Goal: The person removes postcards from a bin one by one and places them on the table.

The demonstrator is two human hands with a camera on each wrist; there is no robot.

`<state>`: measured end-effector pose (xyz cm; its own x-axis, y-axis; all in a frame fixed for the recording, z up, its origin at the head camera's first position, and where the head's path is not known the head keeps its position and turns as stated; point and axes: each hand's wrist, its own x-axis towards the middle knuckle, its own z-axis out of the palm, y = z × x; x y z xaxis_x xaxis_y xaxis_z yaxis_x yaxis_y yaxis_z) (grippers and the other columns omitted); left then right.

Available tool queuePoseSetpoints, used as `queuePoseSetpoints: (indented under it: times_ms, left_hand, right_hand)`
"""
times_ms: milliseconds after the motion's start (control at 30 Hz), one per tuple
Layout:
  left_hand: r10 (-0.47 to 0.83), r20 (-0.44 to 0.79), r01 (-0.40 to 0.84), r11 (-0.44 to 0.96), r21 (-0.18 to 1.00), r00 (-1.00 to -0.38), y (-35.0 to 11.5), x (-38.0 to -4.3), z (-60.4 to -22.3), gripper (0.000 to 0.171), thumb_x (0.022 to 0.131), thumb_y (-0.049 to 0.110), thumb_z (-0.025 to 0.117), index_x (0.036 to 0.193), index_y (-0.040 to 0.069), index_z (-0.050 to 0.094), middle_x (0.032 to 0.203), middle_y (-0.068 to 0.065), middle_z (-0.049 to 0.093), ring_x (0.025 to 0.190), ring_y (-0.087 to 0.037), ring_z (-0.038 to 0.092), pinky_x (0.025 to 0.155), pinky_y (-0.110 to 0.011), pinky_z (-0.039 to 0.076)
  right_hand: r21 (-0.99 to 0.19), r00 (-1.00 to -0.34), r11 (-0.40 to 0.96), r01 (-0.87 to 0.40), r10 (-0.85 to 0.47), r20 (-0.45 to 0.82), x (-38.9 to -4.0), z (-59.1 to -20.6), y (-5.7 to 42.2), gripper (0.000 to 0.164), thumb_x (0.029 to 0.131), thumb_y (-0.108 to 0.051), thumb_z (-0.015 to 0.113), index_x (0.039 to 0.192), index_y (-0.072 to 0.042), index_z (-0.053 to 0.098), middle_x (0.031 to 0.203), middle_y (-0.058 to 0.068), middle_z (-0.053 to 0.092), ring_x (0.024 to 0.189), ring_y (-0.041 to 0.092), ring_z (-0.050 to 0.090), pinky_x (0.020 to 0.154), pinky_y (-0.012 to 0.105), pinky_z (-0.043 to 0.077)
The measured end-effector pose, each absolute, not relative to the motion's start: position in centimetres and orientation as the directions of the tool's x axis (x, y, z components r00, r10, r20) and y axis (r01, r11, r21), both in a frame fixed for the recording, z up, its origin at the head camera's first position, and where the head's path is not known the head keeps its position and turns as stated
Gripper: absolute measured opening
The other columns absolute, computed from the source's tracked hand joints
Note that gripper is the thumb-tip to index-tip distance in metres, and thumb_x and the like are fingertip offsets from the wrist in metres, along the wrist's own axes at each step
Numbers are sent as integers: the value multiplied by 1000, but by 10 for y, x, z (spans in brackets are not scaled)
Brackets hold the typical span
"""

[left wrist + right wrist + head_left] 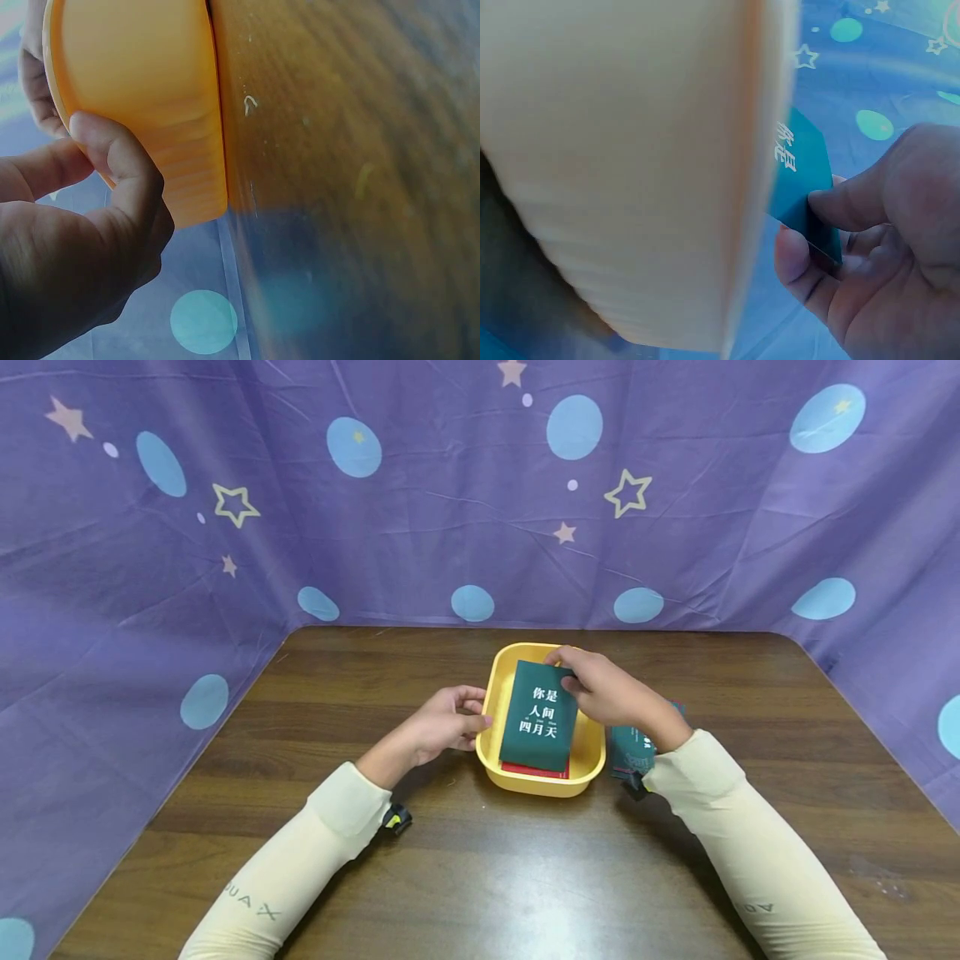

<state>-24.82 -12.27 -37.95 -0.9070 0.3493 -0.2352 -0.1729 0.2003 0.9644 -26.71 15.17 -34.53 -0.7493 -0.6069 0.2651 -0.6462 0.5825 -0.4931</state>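
Observation:
A yellow plastic basin (542, 787) sits on the table. My left hand (442, 724) is at its left side; in the left wrist view, thumb and forefinger pinch the basin's rim. My right hand (607, 689) reaches over the right rim and grips the upper right corner of a dark green book (536, 714) with white characters on its cover. From the right wrist view, the thumb lies on the cover and fingers go beneath. Under the green book shows the edge of a red book (535, 770) inside the basin.
Right of the basin, partly covered by my right forearm, lie dark green books (630, 745) on the wooden table (480, 868). A purple curtain (435, 527) with stars and blue spots hangs behind and along both sides.

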Motion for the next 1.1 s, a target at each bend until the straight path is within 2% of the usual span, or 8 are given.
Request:
queuePoseSetpoints:
  times_ms: [400,733,967,1100]
  left_hand:
    - [351,-242,-182,195,964,-905,-122,-249,-379,52,97,-4,62,145,-6,43,110,-11,49,86,-23,61,62,-23,57]
    - [344,-257,-198,197,960,-903,-122,-250,-379,52,98,-4,61,146,-7,42,110,-11,48,86,-23,61,63,-24,58]
    - [347,-253,-196,192,962,-903,-122,-250,-380,54,98,-4,61,147,-8,40,110,-11,48,85,-21,61,63,-24,58]
    - [345,-253,-196,191,962,-904,-122,-250,-379,54,98,-4,61,147,-7,41,110,-10,48,85,-20,61,63,-24,58]
  right_hand:
    - [-485,-752,584,-651,-583,308,-262,-328,163,31,100,9,46,129,1,55,122,18,64,108,30,61,98,47,52]
    - [-517,-774,577,-632,-508,378,-259,-314,178,30,103,7,41,130,3,54,125,17,62,114,30,58,100,48,48]
    - [-519,-771,570,-637,-466,434,-256,-305,190,33,103,8,39,132,3,54,114,16,65,99,28,58,87,42,48]
    - [-514,-775,583,-629,-428,465,-253,-300,198,32,103,7,40,132,2,54,107,14,65,93,24,58,80,32,46]
